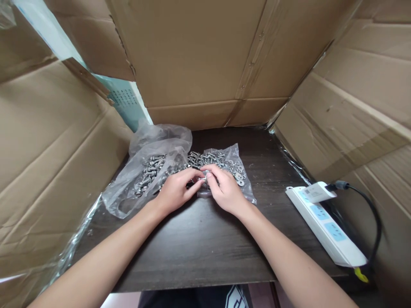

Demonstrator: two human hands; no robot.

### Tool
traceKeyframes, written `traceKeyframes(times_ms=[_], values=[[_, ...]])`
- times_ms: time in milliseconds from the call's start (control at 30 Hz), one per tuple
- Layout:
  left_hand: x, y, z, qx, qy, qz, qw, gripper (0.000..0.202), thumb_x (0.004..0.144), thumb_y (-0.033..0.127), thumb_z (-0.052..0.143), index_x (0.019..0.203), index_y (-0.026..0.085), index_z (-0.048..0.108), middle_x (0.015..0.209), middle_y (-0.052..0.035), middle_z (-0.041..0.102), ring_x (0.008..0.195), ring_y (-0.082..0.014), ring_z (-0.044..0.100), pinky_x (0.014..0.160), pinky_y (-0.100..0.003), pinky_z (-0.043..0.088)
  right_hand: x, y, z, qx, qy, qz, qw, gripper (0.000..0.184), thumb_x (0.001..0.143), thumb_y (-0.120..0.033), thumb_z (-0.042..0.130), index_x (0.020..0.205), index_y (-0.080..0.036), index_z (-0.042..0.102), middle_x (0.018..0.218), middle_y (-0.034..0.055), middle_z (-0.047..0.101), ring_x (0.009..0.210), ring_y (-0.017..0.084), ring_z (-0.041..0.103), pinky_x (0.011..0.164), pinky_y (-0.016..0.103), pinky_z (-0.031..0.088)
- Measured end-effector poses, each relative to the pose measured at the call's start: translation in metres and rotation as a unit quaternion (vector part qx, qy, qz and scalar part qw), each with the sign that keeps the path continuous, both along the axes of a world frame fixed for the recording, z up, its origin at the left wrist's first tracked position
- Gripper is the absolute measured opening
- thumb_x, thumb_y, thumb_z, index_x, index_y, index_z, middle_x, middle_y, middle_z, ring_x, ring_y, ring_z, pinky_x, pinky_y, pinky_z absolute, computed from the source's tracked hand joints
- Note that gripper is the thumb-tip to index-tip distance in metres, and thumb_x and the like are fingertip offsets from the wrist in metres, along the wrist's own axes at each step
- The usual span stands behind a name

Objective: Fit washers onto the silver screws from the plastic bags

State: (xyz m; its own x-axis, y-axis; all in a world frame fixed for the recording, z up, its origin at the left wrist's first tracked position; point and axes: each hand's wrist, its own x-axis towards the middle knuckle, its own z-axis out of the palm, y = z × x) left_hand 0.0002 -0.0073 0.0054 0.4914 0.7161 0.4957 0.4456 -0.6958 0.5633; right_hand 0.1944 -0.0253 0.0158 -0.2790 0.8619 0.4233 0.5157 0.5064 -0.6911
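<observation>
So, well left of the flat clear bag (248, 193), a creased cardboard wall (48, 162), then a pale blue-green sheet (125, 98) with printed characters, off behind it on the left. Just left of the flat clear bag, a bigger cloudy bag (120, 201), all crumpled, with bolts (150, 171) heaped among its folds. Next up, left hand (178, 188) at the near left of the flat clear bag, thumb and index finger pinching one end of a small silver bolt (202, 178). Head end or tip? Honestly can't tell. Held up over the near part of the flat clear bag, with loose hardware (202, 159) piled just behind. Then right hand (224, 188), over the near side of the flat clear bag, thumb and index finger closed on the other end of that same bolt. On the right part of the flat clear bag, a scatter of washers (240, 176). Well apart to its right, a white power strip (324, 231) with blue socket panels, plus a white adapter (316, 193) on the far end and a black cable (377, 214). Beyond that, another cardboard wall (362, 119).
</observation>
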Motion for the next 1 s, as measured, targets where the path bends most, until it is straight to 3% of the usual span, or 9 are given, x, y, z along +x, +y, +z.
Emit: traceKeyframes(times_ms=[67,233,433,567,733,933,1000], values=[[0.0003,-0.0001,-0.0002,0.003,-0.002,-0.005,1.0,0.014,0.102,0.027,0.058,0.109,0.018,0.067,0.099,-0.0054,0.074,0.085,-0.0176,0.07,0.08,-0.028,0.055,0.0002,0.001,0.0001,-0.011,0.004,-0.002,1.0,0.025,0.103,-0.021,0.041,0.11,-0.022,0.065,0.094,0.004,0.074,0.078,0.019,0.068,0.08,0.033,0.05],[-0.0005,0.0006,0.0015,-0.002,0.002,0.005,1.0,0.014,0.101,0.028,0.059,0.107,0.018,0.067,0.097,-0.0052,0.074,0.083,-0.0178,0.07,0.079,-0.029,0.056,0.0007,0.0021,0.0017,-0.009,0.034,-0.007,0.999,0.022,0.101,-0.021,0.045,0.11,-0.021,0.065,0.1,0.005,0.073,0.089,0.02,0.068,0.084,0.033,0.049],[-0.0001,-0.0008,0.0016,0.001,0.003,-0.008,1.0,0.014,0.102,0.027,0.057,0.106,0.018,0.066,0.094,-0.0041,0.073,0.081,-0.0166,0.069,0.076,-0.027,0.054,0.0019,0.001,0.0034,-0.021,0.031,0.011,0.999,0.024,0.095,-0.018,0.048,0.113,-0.02,0.064,0.083,0.0011,0.067,0.075,0.018,0.062,0.077,0.032,0.048],[0.0004,-0.001,0.0006,0.005,0.001,-0.011,1.0,0.013,0.102,0.027,0.057,0.106,0.018,0.066,0.094,-0.0042,0.073,0.081,-0.0166,0.069,0.076,-0.027,0.054,0.0013,0.0006,0.0034,-0.044,0.023,-0.004,0.999,0.024,0.1,-0.022,0.044,0.113,-0.021,0.064,0.085,0.0014,0.069,0.072,0.017,0.063,0.074,0.031,0.047],[-0.0009,0.0007,0.0012,0.005,0.003,-0.001,1.0,0.014,0.102,0.028,0.058,0.106,0.018,0.066,0.094,-0.0044,0.073,0.082,-0.0171,0.07,0.077,-0.028,0.055,0.0006,0.0008,0.0024,-0.047,0.033,0.008,0.998,0.024,0.102,-0.023,0.043,0.113,-0.022,0.063,0.093,0.0036,0.072,0.082,0.019,0.067,0.079,0.033,0.049],[-0.0021,0.0019,0.0018,0.0,0.003,0.013,1.0,0.014,0.101,0.028,0.058,0.106,0.019,0.067,0.096,-0.0048,0.074,0.082,-0.018,0.07,0.078,-0.029,0.056,0.0009,-0.0001,0.003,0.006,0.036,0.0,0.999,0.041,0.085,-0.011,0.053,0.125,-0.022,0.057,0.107,0.0067,0.064,0.101,0.022,0.063,0.093,0.038,0.051],[-0.002,0.0019,0.0021,0.003,0.0,0.011,1.0,0.013,0.101,0.028,0.058,0.106,0.019,0.067,0.095,-0.0049,0.074,0.081,-0.018,0.07,0.077,-0.029,0.056,0.0011,-0.0003,0.0035,0.0,0.039,-0.007,0.999,0.037,0.089,-0.014,0.052,0.125,-0.022,0.056,0.105,0.0066,0.065,0.102,0.022,0.062,0.095,0.04,0.051]])
